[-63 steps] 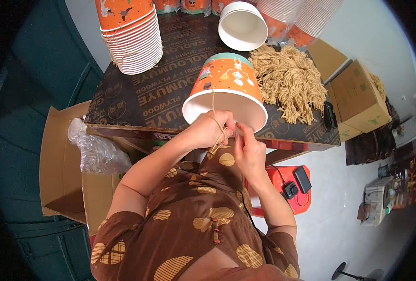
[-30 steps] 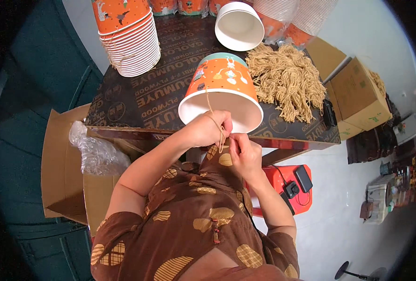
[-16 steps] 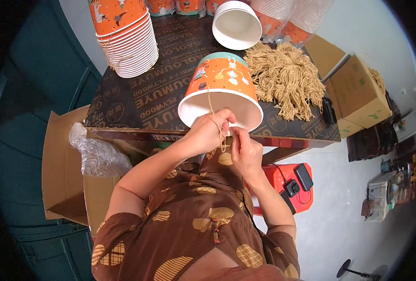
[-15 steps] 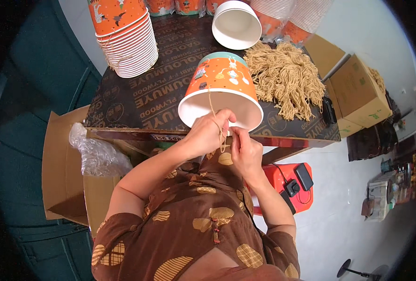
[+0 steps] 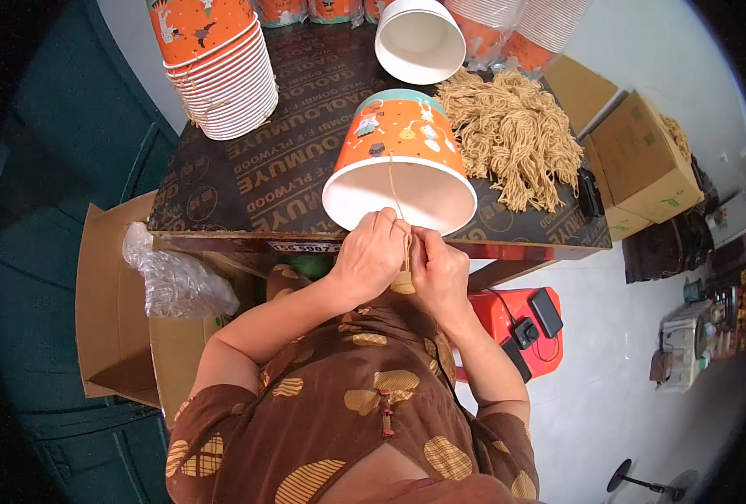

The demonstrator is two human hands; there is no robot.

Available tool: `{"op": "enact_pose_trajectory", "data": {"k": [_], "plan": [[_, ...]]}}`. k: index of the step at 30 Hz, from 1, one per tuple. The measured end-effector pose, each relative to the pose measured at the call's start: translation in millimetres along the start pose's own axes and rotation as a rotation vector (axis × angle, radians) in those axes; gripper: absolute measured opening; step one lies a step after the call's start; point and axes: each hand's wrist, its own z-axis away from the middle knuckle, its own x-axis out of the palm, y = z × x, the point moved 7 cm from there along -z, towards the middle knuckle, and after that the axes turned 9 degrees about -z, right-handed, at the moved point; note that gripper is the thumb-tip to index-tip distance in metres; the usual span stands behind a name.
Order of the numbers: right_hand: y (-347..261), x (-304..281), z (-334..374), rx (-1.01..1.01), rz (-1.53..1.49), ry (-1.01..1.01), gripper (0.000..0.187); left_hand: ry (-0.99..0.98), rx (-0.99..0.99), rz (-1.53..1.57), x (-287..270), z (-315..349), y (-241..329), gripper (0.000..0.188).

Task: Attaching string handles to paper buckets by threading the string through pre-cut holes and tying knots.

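An orange paper bucket (image 5: 373, 134) with cartoon figures and a teal band lies tilted at the table's front edge, its white mouth facing me. A thin tan cord (image 5: 393, 186) runs from a spot near its rim down to my hands. My left hand (image 5: 374, 254) is closed on the cord below the mouth. Against it, my right hand (image 5: 440, 273) pinches the cord too, thumb and fingers pressed together. A loop of cord hangs down between the two hands. Fingers hide the exact point where the strands cross.
A tan cord heap (image 5: 515, 139) lies right of the bucket on the dark plywood table (image 5: 280, 181). Nested buckets (image 5: 230, 88) lean at left; a white bucket (image 5: 423, 46) sits behind. Below are an open carton (image 5: 117, 319) and a red stool (image 5: 549, 353) bearing small black devices.
Both hands have drawn closer together, and the left has lowered with its fingers curling further around. The cord from the rim now runs straighter and the hanging loop looks smaller.
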Motion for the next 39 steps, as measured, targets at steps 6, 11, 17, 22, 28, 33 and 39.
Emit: {"op": "enact_pose_trajectory", "data": {"k": [6, 11, 17, 22, 28, 33, 39], "plan": [[9, 1, -2, 0.135, -0.140, 0.020, 0.020, 0.183, 0.085, -0.024, 2, 6, 0, 0.012], [10, -1, -4, 0.184, -0.209, -0.003, 0.026, 0.216, 0.126, 0.004, 1, 7, -1, 0.012], [14, 1, -4, 0.233, -0.335, -0.083, 0.021, 0.261, 0.192, 0.032, -4, 9, -1, 0.015], [21, 7, 1, 0.354, -0.391, -0.164, 0.013, 0.241, 0.200, 0.050, -4, 9, -1, 0.018], [13, 3, -2, 0.233, -0.324, -0.085, 0.004, 0.183, 0.040, 0.202, -12, 2, -9, 0.016], [9, 2, 1, 0.114, -0.216, -0.062, 0.010, -0.024, -0.176, 0.342, -8, -5, -27, 0.010], [8, 9, 9, 0.076, -0.188, -0.112, 0.013, -0.041, -0.227, 0.349, -5, -8, -36, 0.005]]}}
